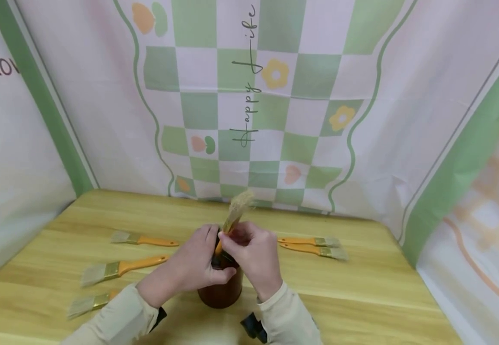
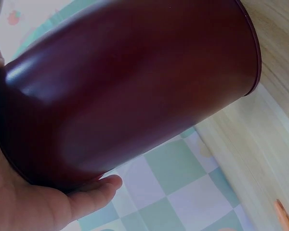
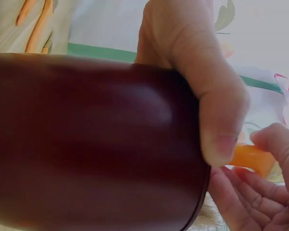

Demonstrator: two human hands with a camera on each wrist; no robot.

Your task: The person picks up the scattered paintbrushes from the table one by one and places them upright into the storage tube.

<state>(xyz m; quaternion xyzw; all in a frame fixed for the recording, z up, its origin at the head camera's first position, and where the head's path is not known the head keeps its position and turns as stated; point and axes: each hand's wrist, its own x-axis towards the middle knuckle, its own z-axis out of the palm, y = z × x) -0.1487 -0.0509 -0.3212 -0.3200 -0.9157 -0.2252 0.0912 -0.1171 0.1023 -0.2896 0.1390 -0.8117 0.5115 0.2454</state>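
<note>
A dark reddish-brown cylindrical cup [image 1: 221,293] stands on the table in the head view. My left hand [image 1: 193,262] grips its top rim, the thumb lying over the near edge. Above the mouth, my right hand [image 1: 255,256] pinches a paintbrush [image 1: 237,211], bristles up and handle pointing down at the opening. In the right wrist view the orange handle [image 3: 253,158] shows between right thumb and fingers, just beyond the rim. The left wrist view is mostly filled by the cup's smooth side [image 2: 135,86]. Hands hide the inside of the cup.
Left of the cup lie a thin paintbrush [image 1: 146,239], a wider one [image 1: 122,268] and another [image 1: 90,304] partly under the left sleeve. Two paintbrushes [image 1: 314,248] lie to the right. A patterned cloth [image 1: 266,143] hangs behind the wooden table [image 1: 353,297].
</note>
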